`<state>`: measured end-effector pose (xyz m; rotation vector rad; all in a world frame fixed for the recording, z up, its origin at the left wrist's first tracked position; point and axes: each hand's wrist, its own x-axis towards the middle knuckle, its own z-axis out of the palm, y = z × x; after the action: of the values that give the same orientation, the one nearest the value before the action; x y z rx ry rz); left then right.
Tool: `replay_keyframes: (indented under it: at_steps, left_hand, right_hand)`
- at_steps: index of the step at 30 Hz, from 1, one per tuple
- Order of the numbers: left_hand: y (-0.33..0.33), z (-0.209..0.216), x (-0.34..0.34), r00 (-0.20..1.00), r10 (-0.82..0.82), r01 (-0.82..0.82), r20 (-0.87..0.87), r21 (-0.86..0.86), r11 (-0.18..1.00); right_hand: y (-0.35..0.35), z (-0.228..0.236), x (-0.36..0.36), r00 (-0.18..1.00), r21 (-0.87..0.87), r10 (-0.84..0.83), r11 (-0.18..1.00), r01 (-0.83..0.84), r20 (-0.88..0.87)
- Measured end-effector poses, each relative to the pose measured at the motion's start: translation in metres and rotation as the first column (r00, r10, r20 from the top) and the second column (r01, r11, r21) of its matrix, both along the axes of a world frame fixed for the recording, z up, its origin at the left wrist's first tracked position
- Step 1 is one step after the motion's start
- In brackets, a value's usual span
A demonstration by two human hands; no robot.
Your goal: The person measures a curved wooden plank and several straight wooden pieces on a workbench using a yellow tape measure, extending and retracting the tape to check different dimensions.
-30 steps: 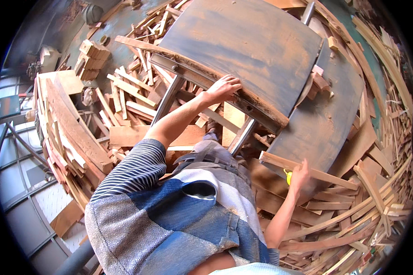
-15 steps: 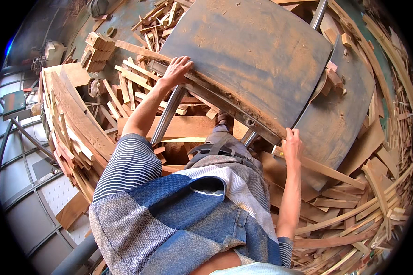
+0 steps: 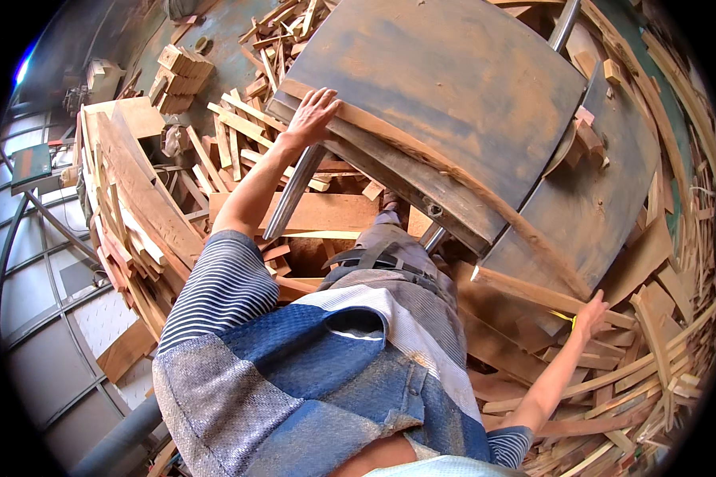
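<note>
Head view: a long wooden strip (image 3: 447, 165) lies along the near side of the dusty metal worktop (image 3: 461, 75), its far-right end over the adjoining plate (image 3: 605, 199). The left hand (image 3: 312, 119) rests on the strip's left end, fingers extended. The right hand (image 3: 590, 316), fingers partly curled, is at a lower wooden rail (image 3: 529, 292), beside a yellow item (image 3: 562, 316); its grip cannot be determined.

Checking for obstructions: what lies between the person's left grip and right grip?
Mainly a long wooden strip, lying across the metal tabletop; the head view shows it.
</note>
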<state>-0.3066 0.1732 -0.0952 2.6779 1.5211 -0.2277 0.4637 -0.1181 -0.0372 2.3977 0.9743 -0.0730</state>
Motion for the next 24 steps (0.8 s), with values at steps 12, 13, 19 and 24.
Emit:
replay_keyframes:
  at_steps: [12, 13, 19, 24]
  left_hand:
    - [0.001, 0.014, 0.056, 0.964, -0.209, 0.223, 0.162, -0.073, 0.972]
    - [-0.002, 0.016, 0.06, 0.97, -0.163, 0.186, 0.182, -0.116, 0.976]
    - [0.008, 0.02, 0.089, 0.978, -0.134, 0.171, 0.16, -0.247, 0.954]
    - [0.02, -0.004, 0.129, 0.944, -0.193, 0.245, 0.269, -0.178, 0.953]
  right_hand:
    - [0.046, -0.034, -0.086, 0.86, 0.323, 0.353, 0.916, -0.237, -0.37]
    - [0.048, -0.037, -0.088, 0.856, 0.313, 0.355, 0.918, -0.243, -0.375]
    - [0.051, -0.034, -0.073, 0.846, 0.303, 0.351, 0.922, -0.239, -0.402]
    - [0.056, -0.038, -0.06, 0.853, 0.335, 0.361, 0.912, -0.238, -0.377]
